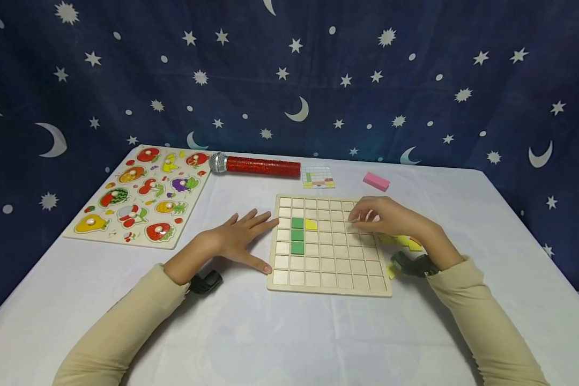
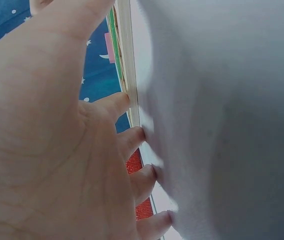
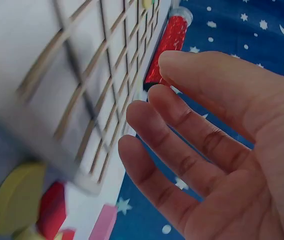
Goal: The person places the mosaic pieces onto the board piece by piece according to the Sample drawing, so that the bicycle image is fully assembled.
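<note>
A pale wooden grid board lies on the white table. In one column near its left side sit three green squares, with a yellow piece beside the top one. My left hand is spread flat at the board's left edge, thumb and fingertips touching it or close by. Over the board's right part hovers my right hand, fingers loosely bent. The right wrist view shows nothing between its thumb and fingers. Yellow pieces and a red piece lie beyond the board's right edge, partly hidden by the right arm.
Behind the board lie a small printed grid card, a pink block and a red glittery microphone. A fruit peg puzzle lies at the back left. A dark blue star-patterned cloth hangs behind the table.
</note>
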Motion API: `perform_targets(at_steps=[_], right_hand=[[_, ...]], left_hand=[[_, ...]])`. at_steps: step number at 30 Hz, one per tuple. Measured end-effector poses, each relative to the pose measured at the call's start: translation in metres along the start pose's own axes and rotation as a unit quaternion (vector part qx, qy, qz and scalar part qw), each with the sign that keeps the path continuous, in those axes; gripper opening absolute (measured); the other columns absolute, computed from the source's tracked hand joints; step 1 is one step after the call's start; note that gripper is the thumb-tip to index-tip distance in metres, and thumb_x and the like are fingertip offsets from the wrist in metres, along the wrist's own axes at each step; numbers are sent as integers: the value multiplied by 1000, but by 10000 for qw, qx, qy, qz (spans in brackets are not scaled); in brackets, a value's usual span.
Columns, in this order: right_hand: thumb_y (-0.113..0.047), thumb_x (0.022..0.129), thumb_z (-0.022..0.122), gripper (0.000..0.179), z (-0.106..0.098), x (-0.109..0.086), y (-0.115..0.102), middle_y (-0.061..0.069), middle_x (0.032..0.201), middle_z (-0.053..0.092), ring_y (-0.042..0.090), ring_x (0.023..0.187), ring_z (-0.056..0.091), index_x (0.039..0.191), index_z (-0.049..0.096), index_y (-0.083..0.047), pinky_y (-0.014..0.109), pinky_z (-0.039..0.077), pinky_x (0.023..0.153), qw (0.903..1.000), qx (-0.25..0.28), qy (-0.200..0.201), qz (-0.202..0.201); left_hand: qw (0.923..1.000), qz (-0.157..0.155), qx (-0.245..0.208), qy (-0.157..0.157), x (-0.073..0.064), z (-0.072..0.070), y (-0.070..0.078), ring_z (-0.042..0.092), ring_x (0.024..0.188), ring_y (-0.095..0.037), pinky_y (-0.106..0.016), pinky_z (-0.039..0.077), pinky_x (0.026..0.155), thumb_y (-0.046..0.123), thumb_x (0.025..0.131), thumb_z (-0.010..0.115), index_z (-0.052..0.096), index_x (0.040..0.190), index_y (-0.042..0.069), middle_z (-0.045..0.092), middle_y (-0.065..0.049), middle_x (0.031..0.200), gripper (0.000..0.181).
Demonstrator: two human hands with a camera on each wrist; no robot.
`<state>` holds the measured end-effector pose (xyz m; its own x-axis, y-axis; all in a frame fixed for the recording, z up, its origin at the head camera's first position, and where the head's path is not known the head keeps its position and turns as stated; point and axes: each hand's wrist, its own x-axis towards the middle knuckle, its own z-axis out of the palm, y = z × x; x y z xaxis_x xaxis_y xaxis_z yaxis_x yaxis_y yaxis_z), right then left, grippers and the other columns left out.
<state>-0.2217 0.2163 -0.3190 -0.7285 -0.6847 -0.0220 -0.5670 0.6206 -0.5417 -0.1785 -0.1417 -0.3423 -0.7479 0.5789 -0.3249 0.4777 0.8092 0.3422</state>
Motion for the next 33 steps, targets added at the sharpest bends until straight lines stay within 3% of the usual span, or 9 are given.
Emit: perform_targets(at_steps=[7,14,19,24,33], right_hand=[[-7,87,73,14,-4,-17,12,-1,92,64,16,83,57,101,72,-6,28,54,77,9994,19,-35,352],[-9,87,73,15,-13,-30,21,-1,92,66,18,84,58,101,71,-4,33,53,80,9980,147,-257,550],[-8,86,74,11,-16,-33,29,-2,84,64,17,81,56,96,70,-6,28,52,79,9948,200,-537,842],[-12,82,78,18,-17,-37,33,-1,80,60,17,79,54,96,69,-6,27,48,74,9900,397,-769,1114],[-5,78,79,25,-18,-39,35,2,78,56,19,77,52,101,69,-5,25,47,65,9857,562,-837,1348]], left_hand=[[10000,-17,6,-6,0,-1,0,-2,150,-34,-60,2,117,65,75,72,13,158,23,5,-6,165,111],[10000,4,-18,-25,0,-1,0,-2,150,-34,-61,2,116,65,75,72,13,158,23,6,-7,165,111],[10000,17,-22,23,0,1,-1,-2,150,-34,-61,2,116,65,75,72,13,158,23,6,-7,165,111],[9999,56,-114,45,0,3,-1,-2,150,-35,-62,2,116,65,74,73,14,158,22,6,-8,165,111],[10000,58,-13,66,-1,2,-1,-1,150,-35,-62,3,116,65,75,72,14,158,22,6,-8,165,111]])
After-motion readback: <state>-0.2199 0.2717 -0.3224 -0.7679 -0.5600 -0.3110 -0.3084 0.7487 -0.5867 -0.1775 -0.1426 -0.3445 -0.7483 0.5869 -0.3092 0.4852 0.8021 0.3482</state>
